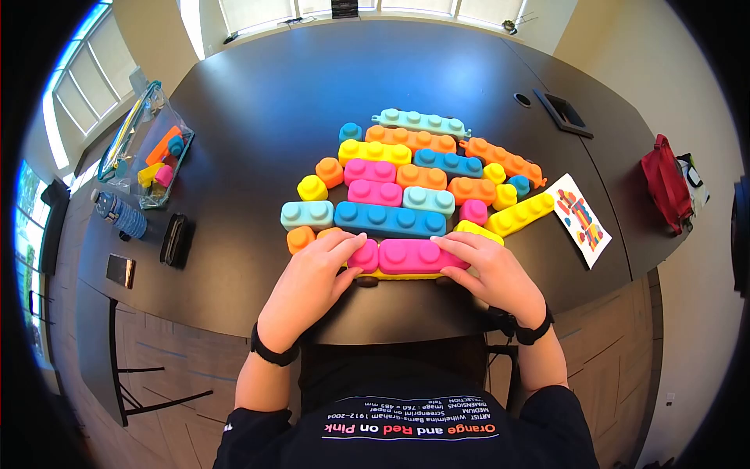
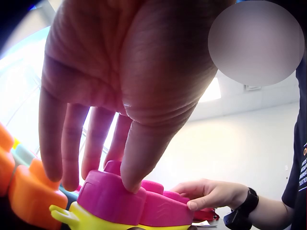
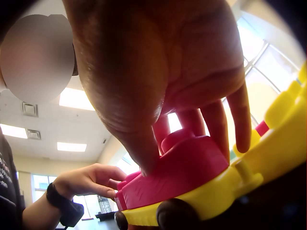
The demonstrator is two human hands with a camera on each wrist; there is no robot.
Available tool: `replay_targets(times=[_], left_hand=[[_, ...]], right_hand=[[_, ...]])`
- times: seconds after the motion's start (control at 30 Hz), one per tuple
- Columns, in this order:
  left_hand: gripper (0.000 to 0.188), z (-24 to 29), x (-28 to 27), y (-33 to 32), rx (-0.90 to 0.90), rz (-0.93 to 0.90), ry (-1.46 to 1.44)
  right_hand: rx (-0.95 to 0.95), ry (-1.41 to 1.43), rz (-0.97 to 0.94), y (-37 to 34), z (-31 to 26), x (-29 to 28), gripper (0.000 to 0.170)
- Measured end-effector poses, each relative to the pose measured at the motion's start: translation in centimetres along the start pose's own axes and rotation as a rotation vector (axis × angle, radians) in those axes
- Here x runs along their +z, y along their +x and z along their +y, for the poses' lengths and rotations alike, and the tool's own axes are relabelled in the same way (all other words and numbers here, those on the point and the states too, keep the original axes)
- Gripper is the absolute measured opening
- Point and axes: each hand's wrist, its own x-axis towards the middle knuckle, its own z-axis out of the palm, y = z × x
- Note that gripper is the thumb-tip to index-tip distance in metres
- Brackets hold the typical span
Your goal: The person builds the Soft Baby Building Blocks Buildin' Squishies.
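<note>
Two pink blocks sit side by side on a yellow wheeled base (image 1: pixel 402 276) near the table's front edge. My left hand (image 1: pixel 311 270) holds the small pink block (image 1: pixel 364 256), thumb on its near side and fingers over the far side. At the other end, my right hand (image 1: pixel 498 273) grips the long pink block (image 1: pixel 410 256) between thumb and fingers. The right wrist view shows the base's black wheel (image 3: pixel 177 214) and end hook (image 3: pixel 249 176) beneath that block. An orange block (image 2: pixel 36 194) stands close beside my left fingers.
Rows of coloured blocks lie beyond the base, including a long blue block (image 1: pixel 391 220) and a slanted yellow block (image 1: pixel 521 215). A picture sheet (image 1: pixel 580 223) lies right. Leftward are a clear bag (image 1: pixel 160 191), water bottle (image 1: pixel 119 213), dark case (image 1: pixel 175 239) and phone (image 1: pixel 120 270).
</note>
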Motion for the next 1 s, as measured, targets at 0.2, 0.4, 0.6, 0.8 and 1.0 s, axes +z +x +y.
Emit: replay_targets(times=[0.2,0.4,0.6,0.8,1.0], left_hand=[[0.044,0.0,0.0,0.0,-0.013,-0.010,0.000],[0.043,-0.9,-0.6,0.4,0.041,-0.062,0.035],[0.038,-6.8,-5.9,4.7,-0.209,0.065,-0.077],[0.048,-12.6,-4.6,8.5,-0.293,-0.097,0.173],[0.045,-13.7,-4.4,9.8,-0.392,-0.260,0.092]], right_hand=[[0.005,0.007,-0.013,0.0,0.0,-0.1,0.043],[0.005,0.009,-0.027,0.1,0.0,-0.3,0.044],[0.041,0.022,0.011,-0.5,0.2,-1.2,0.047],[0.118,0.045,0.033,-1.4,0.8,-2.3,0.038],[0.111,0.093,0.040,-1.3,0.9,-1.9,0.029]])
